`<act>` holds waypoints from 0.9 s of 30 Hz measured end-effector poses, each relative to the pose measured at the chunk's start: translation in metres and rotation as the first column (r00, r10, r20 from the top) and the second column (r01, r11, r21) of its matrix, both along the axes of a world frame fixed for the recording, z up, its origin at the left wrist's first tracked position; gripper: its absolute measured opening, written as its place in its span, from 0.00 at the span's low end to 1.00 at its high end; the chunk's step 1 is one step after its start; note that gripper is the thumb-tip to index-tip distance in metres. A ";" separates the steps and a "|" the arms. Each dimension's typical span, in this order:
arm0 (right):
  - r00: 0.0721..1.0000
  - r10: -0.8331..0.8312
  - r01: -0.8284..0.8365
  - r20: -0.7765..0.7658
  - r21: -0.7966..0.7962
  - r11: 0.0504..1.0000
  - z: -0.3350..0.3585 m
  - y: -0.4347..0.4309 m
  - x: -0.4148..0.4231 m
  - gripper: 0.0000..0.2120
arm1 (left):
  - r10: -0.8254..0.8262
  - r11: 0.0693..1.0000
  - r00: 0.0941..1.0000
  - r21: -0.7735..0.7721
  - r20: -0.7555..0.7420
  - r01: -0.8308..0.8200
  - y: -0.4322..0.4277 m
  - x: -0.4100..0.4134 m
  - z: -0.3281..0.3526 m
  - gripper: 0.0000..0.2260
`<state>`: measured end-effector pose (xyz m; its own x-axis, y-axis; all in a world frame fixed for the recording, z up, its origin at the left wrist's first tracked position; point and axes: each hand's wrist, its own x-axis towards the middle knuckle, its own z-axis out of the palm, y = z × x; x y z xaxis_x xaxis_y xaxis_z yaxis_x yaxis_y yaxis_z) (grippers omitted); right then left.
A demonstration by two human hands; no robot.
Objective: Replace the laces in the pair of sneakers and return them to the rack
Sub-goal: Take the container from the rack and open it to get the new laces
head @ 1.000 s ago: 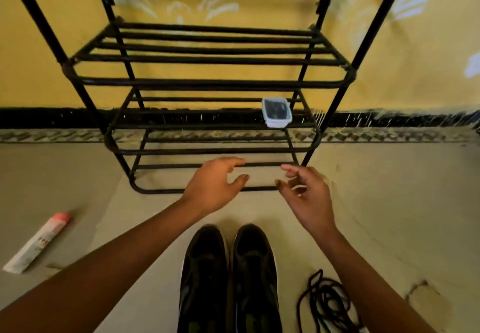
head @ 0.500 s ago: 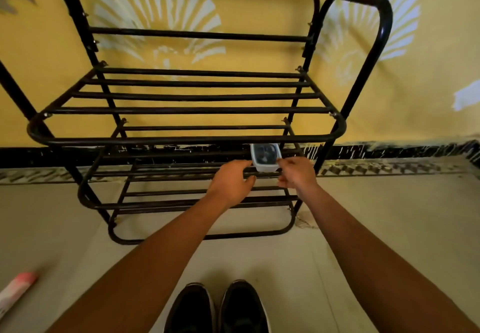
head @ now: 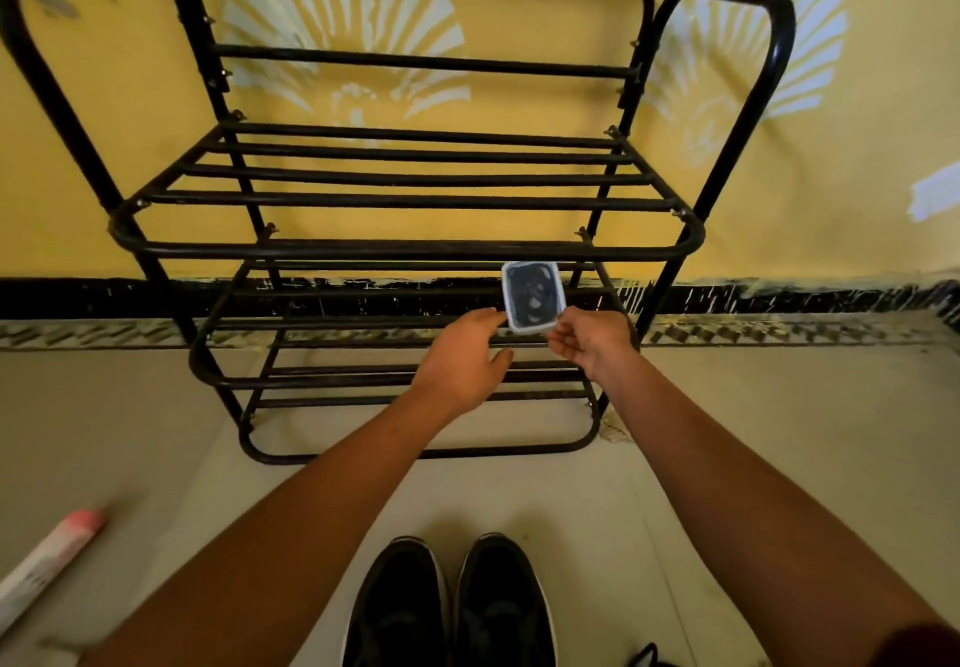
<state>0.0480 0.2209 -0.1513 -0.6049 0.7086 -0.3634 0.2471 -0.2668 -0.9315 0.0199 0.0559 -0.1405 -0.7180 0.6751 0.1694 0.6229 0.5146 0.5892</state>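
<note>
From the head camera, a tall black metal shoe rack [head: 405,250] made of round bars stands on a pale floor [head: 779,432]. Behind it is a yellow wall [head: 883,94] with white fan shapes painted on it. A black strip [head: 78,297] runs along the bottom of the wall.

A small clear plastic box [head: 532,297] with a pale blue rim is at the right end of a lower shelf of the rack. Something dark is inside the box, but I cannot tell what it is. The box faces up toward the camera. I cannot tell if it sits on the bars or is lifted off them.

Both bare arms reach out to the box. The right hand [head: 592,341] pinches the box's lower right corner between its thumb and fingers. The left hand [head: 462,354] is loose. Its straight fingers [head: 488,318] touch the box's lower left edge, and its thumb sticks out below, away from the box.

A pair of black sneakers [head: 498,609] with white edges on the soles stands on the floor near the person. They are side by side, with the toes pointing at the rack, well apart from it. A bit of black lace [head: 644,656] shows at the bottom edge, just right of the sneakers.

A white tube with a pink cap [head: 47,562] lies on the floor at the far left.
</note>
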 end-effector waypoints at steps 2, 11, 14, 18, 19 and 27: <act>0.999 0.041 -0.043 0.035 0.043 0.998 -0.001 -0.011 0.003 0.08 | 0.006 1.000 1.000 -0.019 0.005 -0.005 -0.008 0.003 -0.002 0.24; 0.963 0.267 -0.268 -0.028 -0.098 0.958 0.014 -0.084 0.054 0.08 | 0.026 0.991 0.988 -0.126 -0.149 -0.045 -0.051 0.022 -0.016 0.35; 0.933 0.358 -0.358 -0.024 -0.135 0.924 0.007 -0.118 0.078 0.08 | -0.011 1.000 0.990 -0.008 -0.144 0.010 -0.085 0.033 -0.025 0.35; 0.917 0.392 -0.398 -0.067 -0.117 0.910 -0.024 -0.161 0.101 0.06 | 0.012 0.983 0.991 0.182 -0.137 0.013 -0.136 0.059 -0.057 0.24; 0.911 0.401 -0.413 -0.101 -0.166 0.896 -0.034 -0.173 0.107 0.05 | 0.032 0.975 0.992 0.224 -0.120 -0.005 -0.149 0.068 -0.068 0.23; 0.927 0.240 -0.376 -0.289 -0.703 0.603 -0.085 -0.233 0.146 0.25 | 0.135 0.903 0.989 0.406 0.052 -0.144 -0.209 0.133 -0.126 0.22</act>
